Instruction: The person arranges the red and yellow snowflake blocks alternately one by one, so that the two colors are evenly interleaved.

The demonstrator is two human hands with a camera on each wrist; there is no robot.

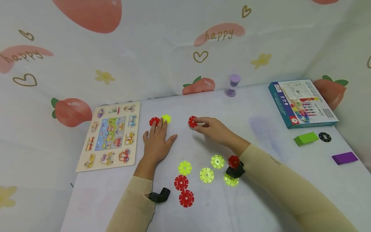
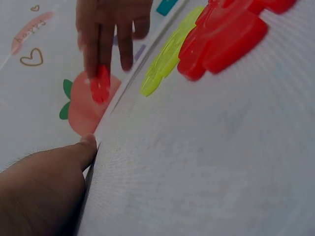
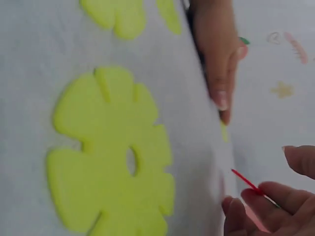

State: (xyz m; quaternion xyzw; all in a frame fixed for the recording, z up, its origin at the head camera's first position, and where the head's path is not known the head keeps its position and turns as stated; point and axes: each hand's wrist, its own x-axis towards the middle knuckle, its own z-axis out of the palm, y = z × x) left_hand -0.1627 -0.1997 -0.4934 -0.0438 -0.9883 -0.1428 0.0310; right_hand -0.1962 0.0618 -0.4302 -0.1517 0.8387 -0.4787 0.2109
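My right hand (image 1: 215, 129) pinches a red notched plastic disc (image 1: 192, 122) at its fingertips, a little right of the left hand. The disc shows edge-on in the right wrist view (image 3: 246, 180). With fingers fairly straight, my left hand (image 1: 156, 143) lies at another red disc (image 1: 154, 121) and a yellow disc (image 1: 166, 118); its fingertips partly cover them. Nearer me lie several more yellow discs (image 1: 207, 175) and red discs (image 1: 181, 183). One yellow disc (image 1: 231, 180) is partly hidden under the right wrist camera, beside a red one (image 1: 233, 161).
A wooden picture puzzle board (image 1: 108, 137) lies at the left. A purple hourglass (image 1: 233, 85) stands at the back. On the right are a flat box (image 1: 304, 103), a green block (image 1: 305, 139), a black chip (image 1: 325, 137) and a purple block (image 1: 345, 158).
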